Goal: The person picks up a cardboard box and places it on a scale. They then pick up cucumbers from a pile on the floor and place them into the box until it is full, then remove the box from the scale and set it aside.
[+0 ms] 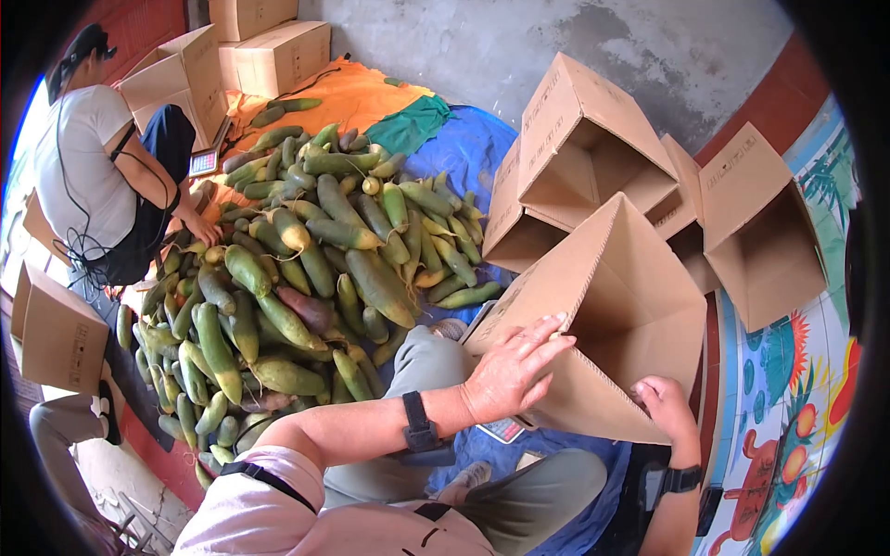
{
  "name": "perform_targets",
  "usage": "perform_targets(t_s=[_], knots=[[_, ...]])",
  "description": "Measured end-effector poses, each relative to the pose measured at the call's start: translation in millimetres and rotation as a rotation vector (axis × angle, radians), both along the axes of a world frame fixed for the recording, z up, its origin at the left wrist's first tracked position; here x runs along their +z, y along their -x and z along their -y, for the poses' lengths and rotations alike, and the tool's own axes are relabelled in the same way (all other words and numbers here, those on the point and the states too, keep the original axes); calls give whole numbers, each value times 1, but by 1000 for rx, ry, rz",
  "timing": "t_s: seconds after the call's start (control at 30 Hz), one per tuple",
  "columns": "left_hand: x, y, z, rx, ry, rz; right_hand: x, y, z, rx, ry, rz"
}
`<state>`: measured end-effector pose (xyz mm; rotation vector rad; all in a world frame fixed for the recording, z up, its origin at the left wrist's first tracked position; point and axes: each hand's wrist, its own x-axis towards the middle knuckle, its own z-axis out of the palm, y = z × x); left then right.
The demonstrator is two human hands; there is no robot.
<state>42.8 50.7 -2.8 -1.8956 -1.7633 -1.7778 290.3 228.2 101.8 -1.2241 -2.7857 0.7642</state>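
An open cardboard box point(640, 315) stands tilted in front of me, its mouth facing up and to the right. My left hand point(514, 371) lies on the box's near left side, fingers stretched out toward the rim. At the near right rim, my right hand point(666, 406) is closed with its fingers curled over the cardboard edge. Part of a scale's keypad point(502, 429) shows beneath the box. To the left, a large heap of green radishes point(287, 310) reaches close to my leg.
Several more open boxes point(593, 139) stand along the wall at right. A co-worker point(93, 167) crouches at left, one hand on the heap, near another scale point(204, 163). More boxes point(278, 60) stand at the back. Orange and blue sheets point(464, 139) lie under the radishes.
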Motion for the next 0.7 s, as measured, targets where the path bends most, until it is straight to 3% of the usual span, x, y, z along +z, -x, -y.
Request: perform_targets(t_s=[0.13, 0.2, 0.27, 0.33, 0.4, 0.53, 0.7], knots=[[1, -2, 0, -14, 10, -26, 14, 7, 50, -55, -125, -9], [2, -1, -1, 3, 14, -43, 6, 1, 67, -4, -353, -181], [4, -1, 2, 2, 19, -49, 9, -2, 83, -48, -308, -106], [9, 1, 9, -17, -3, 3, 5, -6, 95, 0, -563, -123], [7, 8, 21, -37, -21, 55, 4, -14, 106, -33, -625, -122], [-9, 43, 61, 207, 119, 26, -8, -42, 116, -70, -841, -216], [-85, 83, 124, 509, 378, 77, -47, -77, 124, -51, -885, -255]])
